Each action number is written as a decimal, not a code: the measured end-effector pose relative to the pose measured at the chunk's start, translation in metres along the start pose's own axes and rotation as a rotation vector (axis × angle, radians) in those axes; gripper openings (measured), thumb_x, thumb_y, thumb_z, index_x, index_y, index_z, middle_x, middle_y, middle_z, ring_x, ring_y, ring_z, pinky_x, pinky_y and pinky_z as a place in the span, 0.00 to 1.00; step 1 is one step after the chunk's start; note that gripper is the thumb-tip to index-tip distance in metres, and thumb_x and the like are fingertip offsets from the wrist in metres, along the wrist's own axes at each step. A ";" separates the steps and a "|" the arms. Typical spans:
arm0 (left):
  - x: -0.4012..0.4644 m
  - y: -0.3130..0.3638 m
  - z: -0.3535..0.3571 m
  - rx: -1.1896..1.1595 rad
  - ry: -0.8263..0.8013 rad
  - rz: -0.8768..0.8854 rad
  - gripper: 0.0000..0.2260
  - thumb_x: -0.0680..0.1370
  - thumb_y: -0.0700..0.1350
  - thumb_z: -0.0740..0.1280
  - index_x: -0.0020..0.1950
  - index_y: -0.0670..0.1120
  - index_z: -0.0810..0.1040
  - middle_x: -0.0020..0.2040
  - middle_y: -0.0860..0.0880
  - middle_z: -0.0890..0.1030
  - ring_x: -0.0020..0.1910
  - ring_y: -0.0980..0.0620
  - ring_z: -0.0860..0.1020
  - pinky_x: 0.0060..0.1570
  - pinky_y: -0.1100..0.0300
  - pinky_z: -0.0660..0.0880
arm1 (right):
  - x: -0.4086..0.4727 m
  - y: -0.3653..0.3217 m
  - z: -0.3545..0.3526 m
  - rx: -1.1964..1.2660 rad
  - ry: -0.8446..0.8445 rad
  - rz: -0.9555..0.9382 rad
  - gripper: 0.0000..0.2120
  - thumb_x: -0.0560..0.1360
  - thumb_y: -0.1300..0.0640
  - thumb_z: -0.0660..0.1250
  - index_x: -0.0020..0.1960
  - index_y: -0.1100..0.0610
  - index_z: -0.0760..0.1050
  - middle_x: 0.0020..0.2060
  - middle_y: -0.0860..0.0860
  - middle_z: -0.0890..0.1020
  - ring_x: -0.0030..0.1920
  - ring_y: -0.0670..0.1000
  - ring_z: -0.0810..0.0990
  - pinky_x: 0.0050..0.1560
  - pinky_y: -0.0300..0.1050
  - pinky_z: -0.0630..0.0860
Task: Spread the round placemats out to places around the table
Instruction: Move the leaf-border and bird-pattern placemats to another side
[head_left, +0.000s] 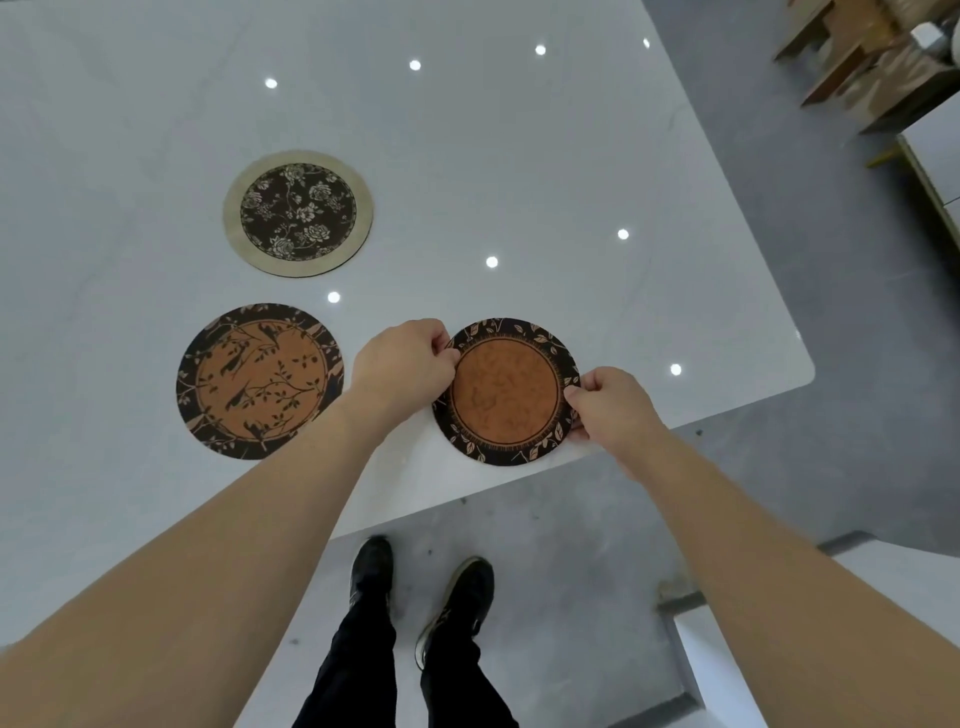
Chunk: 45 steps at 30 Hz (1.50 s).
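- Table (519, 156): white glossy top w/ faint marbling; ceiling lights reflected as bright dots. Rounded corner at right; near edge ran diagonally in front of the person.
- Leaf-border mat (506, 391): round, rust-orange centre, dark rim w/ leaf print. Lay at the near edge of the table, not far from the rounded corner; its lower rim reached about to that edge.
- Left hand (402, 366): fingers curled, thumb and fingertips pinching the leaf-border mat's left rim.
- Right hand (610, 402): likewise pinched the same mat's right rim, fingers folded under. Both hands thus grasped one mat from opposite sides; whether it was flat on the top or slightly lifted could not be told.
- Bird mat (260, 381): round, orange centre w/ dark birds and branches, dark rim. Flat on the table, left of the held mat, apart from it, near the near edge.
- Floral mat (298, 211): round, dark centre w/ pale flowers, beige rim. Flat, farther in from the near edge, beyond the bird mat, not touching it.
- Below the edge: grey floor (571, 545), dark trousers, shoes (452, 603).
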<state>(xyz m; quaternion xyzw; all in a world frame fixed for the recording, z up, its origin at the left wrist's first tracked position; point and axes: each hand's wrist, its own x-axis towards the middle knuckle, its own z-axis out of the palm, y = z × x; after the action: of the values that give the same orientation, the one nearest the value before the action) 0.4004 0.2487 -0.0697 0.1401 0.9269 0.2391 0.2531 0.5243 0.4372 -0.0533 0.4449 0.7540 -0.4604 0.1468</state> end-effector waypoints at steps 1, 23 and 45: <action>0.000 0.000 0.000 0.005 0.000 -0.002 0.07 0.77 0.51 0.64 0.43 0.50 0.77 0.36 0.53 0.79 0.37 0.51 0.77 0.33 0.60 0.68 | 0.000 -0.001 -0.001 -0.025 -0.010 -0.007 0.08 0.77 0.60 0.63 0.40 0.59 0.69 0.39 0.58 0.77 0.37 0.57 0.81 0.29 0.41 0.79; -0.015 -0.016 0.008 -0.023 0.086 0.102 0.05 0.75 0.52 0.66 0.41 0.53 0.77 0.32 0.57 0.78 0.34 0.61 0.75 0.32 0.63 0.65 | 0.007 0.010 -0.004 -0.281 -0.108 -0.105 0.10 0.76 0.54 0.63 0.37 0.52 0.66 0.41 0.56 0.81 0.44 0.58 0.82 0.51 0.59 0.80; -0.019 -0.016 0.013 -0.046 0.121 0.103 0.05 0.73 0.54 0.68 0.42 0.54 0.75 0.34 0.54 0.78 0.36 0.59 0.77 0.32 0.62 0.69 | 0.007 0.006 0.001 -0.402 -0.080 -0.175 0.10 0.72 0.58 0.64 0.35 0.55 0.65 0.33 0.54 0.77 0.36 0.54 0.76 0.31 0.43 0.69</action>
<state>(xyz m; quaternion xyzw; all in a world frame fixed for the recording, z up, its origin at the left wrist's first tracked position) 0.4205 0.2327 -0.0800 0.1670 0.9263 0.2811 0.1873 0.5253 0.4415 -0.0620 0.3210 0.8599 -0.3293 0.2217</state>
